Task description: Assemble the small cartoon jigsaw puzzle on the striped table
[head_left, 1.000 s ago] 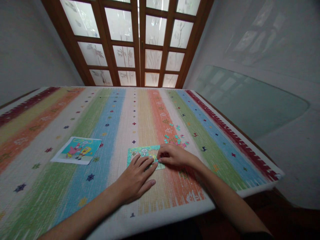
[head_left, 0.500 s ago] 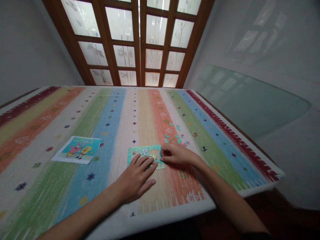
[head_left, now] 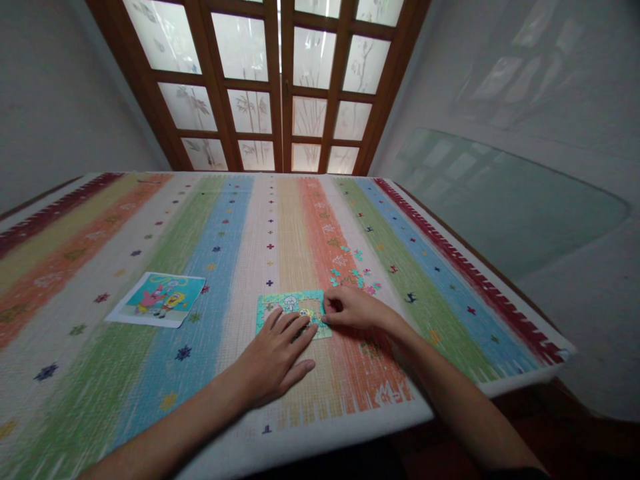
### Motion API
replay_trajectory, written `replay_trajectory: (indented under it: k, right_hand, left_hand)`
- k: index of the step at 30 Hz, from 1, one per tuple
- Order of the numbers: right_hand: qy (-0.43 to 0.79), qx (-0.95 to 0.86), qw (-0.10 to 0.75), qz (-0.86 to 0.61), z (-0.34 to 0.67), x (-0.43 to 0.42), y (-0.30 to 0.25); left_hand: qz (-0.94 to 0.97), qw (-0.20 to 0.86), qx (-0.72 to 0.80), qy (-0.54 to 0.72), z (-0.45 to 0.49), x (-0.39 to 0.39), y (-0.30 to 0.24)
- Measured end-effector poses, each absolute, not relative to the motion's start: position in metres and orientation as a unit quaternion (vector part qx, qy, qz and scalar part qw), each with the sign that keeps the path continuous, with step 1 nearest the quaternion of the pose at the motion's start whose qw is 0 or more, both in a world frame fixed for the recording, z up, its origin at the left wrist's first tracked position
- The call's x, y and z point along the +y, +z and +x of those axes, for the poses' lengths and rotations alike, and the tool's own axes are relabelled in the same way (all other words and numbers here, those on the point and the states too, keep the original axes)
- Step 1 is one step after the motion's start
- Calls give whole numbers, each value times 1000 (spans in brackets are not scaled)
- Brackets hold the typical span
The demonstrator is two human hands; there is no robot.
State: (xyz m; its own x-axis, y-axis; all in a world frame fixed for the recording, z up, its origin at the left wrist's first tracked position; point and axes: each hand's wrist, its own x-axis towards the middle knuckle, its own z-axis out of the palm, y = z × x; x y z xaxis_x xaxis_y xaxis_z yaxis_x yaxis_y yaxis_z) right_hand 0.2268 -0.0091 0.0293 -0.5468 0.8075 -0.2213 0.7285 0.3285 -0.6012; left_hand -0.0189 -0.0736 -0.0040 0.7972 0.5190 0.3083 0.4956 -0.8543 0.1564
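A partly filled jigsaw puzzle (head_left: 270, 301) with a teal border lies flat on the striped tablecloth in front of me. Across its lower part rests my left hand (head_left: 280, 353), fingers spread and stretched out, covering some of the picture. My right hand (head_left: 353, 308) is at the puzzle's right edge with thumb and forefinger pinched together. Whatever is between those fingertips is too small to make out. Just beyond the right hand lie several loose puzzle pieces (head_left: 354, 275), teal and pink.
A printed cartoon picture sheet (head_left: 160, 299) lies to the left. The striped tablecloth (head_left: 200, 373) covers a wide table whose front edge is close to me. Wooden doors with frosted panes (head_left: 255, 110) stand behind it. A pale glass panel (head_left: 505, 193) leans at the right wall.
The whole view has shifted very slightly. Both hands keep nearly the same places on the puzzle, and the loose pieces have not visibly moved.
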Motion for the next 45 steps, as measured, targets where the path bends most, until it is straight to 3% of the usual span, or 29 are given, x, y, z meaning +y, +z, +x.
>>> replay_trajectory:
  k: [9, 32, 45]
  right_hand:
    - [284, -842, 50, -456, 227, -16, 35]
    - [304, -784, 43, -539, 220, -18, 36]
    - [327, -789, 64, -516, 221, -15, 33]
  left_hand:
    - [949, 30, 267, 167, -20, -73, -6]
    - [949, 0, 259, 180, -22, -74, -3]
    - [948, 6, 249, 197, -32, -68, -3]
